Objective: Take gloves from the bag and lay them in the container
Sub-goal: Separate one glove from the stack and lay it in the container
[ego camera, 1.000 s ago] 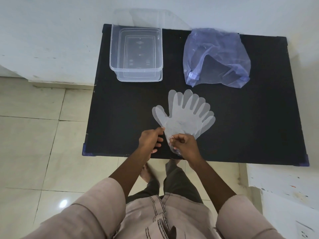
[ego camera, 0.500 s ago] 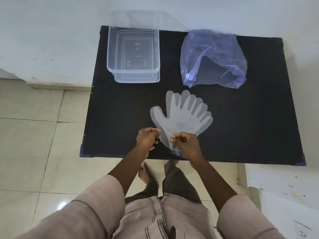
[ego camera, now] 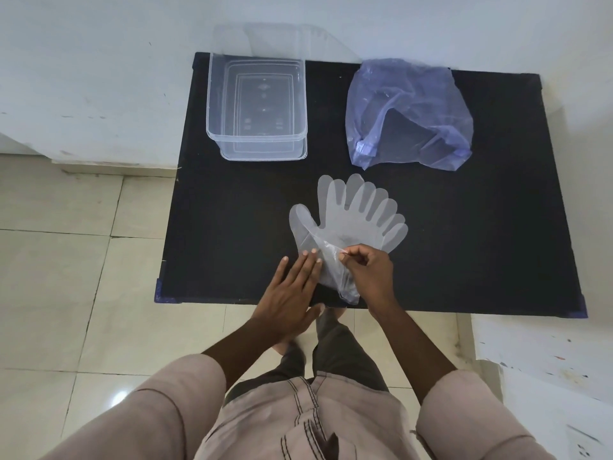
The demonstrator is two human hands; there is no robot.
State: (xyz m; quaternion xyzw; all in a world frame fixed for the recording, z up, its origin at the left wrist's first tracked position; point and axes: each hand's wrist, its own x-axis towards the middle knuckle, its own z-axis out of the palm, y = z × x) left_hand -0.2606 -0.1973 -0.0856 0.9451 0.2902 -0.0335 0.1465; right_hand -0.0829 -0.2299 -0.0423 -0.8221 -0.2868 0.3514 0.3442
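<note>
Thin clear plastic gloves [ego camera: 351,220] lie stacked and fanned out, fingers pointing away, on the black table [ego camera: 481,227] near its front edge. My left hand [ego camera: 292,293] is flat with fingers apart, its fingertips pressing the gloves' cuff edge. My right hand [ego camera: 368,270] pinches a lifted layer of glove cuff between thumb and fingers. A clear rectangular container [ego camera: 257,104] stands at the back left with nothing inside. A crumpled bluish plastic bag [ego camera: 408,111] lies at the back right, mouth facing me.
A white wall runs behind the table. Beige floor tiles [ego camera: 83,260] lie to the left and below. A white paint-flecked surface [ego camera: 537,360] sits at the lower right. My feet show under the table's front edge.
My left hand has let go of the cuff and spread flat, pressing the gloves with its fingertips. My right hand keeps its pinch and has lifted a layer of the cuff.
</note>
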